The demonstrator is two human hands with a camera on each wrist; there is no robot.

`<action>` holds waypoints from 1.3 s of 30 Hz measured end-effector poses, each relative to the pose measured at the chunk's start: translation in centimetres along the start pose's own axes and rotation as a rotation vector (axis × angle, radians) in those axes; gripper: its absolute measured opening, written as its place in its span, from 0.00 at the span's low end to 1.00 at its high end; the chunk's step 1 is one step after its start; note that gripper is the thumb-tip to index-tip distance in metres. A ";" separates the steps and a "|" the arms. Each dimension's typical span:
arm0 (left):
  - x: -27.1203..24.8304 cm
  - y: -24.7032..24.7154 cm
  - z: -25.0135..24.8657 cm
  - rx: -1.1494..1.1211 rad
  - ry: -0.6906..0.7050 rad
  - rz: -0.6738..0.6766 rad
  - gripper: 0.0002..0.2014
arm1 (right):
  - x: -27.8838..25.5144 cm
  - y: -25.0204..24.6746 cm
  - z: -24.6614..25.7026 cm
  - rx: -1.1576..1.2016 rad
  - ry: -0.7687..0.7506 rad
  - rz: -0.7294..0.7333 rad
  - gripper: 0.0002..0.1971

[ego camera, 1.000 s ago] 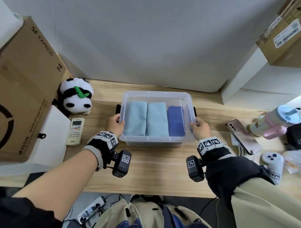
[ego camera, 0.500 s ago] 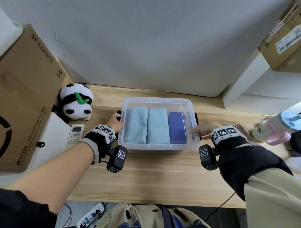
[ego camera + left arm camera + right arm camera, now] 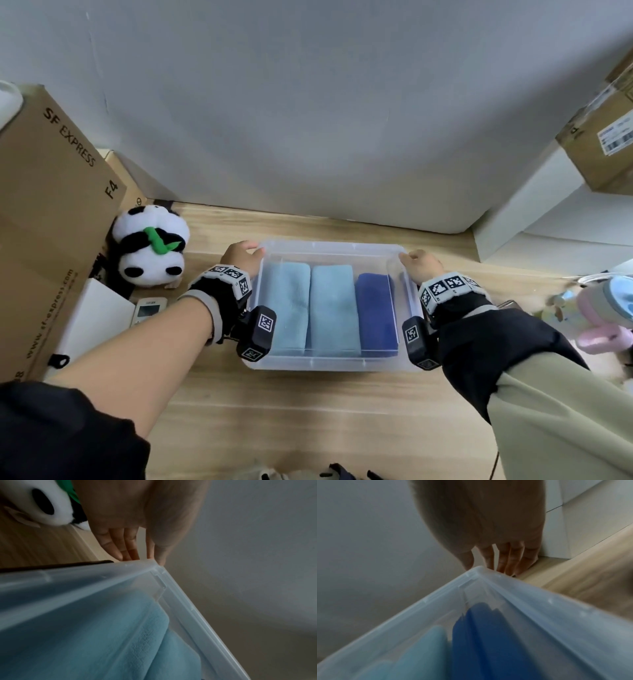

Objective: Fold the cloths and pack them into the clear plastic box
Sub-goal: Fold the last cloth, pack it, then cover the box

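Note:
The clear plastic box (image 3: 325, 365) sits on the wooden desk with three folded cloths side by side in it: two light blue cloths (image 3: 288, 308) (image 3: 333, 308) and a dark blue cloth (image 3: 375, 310). My left hand (image 3: 241, 255) grips its far left corner. In the left wrist view the fingers (image 3: 130, 550) reach down outside the rim (image 3: 173, 586) and the thumb hooks the corner. My right hand (image 3: 420, 264) holds the far right corner the same way, its fingers (image 3: 503, 563) behind the rim (image 3: 523, 588). The fingertips are hidden by the box.
A plush panda (image 3: 150, 253) and a remote (image 3: 149, 310) lie left of the box, beside a large cardboard carton (image 3: 44, 222). A pink and blue bottle (image 3: 606, 315) stands at the right. White boxes (image 3: 548, 222) and the wall close off the back.
Both hands have slid from the box's side walls to its far corners. The view has tilted down and moved closer to the desk.

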State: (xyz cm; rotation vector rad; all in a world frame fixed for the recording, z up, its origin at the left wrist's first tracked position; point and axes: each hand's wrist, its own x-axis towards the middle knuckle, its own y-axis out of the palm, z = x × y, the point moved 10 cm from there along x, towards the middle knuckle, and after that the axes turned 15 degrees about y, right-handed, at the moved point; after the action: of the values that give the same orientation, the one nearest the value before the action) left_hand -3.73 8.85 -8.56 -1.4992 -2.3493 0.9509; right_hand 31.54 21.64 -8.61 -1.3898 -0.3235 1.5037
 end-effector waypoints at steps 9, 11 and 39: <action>0.9 0.3 1.1 -0.127 -0.072 -0.025 0.18 | 2.7 -0.2 -1.0 0.226 0.055 0.037 0.18; 0.9 0.1 0.9 -0.122 -0.074 -0.032 0.18 | 2.4 -0.5 -0.8 0.251 0.051 0.017 0.18; -9.3 0.6 3.2 -0.250 -0.201 0.105 0.22 | -3.3 3.0 -10.1 0.315 0.231 0.132 0.21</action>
State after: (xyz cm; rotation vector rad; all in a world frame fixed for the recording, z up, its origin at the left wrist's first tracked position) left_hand -0.43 -0.34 -9.82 -1.7050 -2.6378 0.8957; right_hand 38.14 13.48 -11.98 -1.3312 0.1477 1.4105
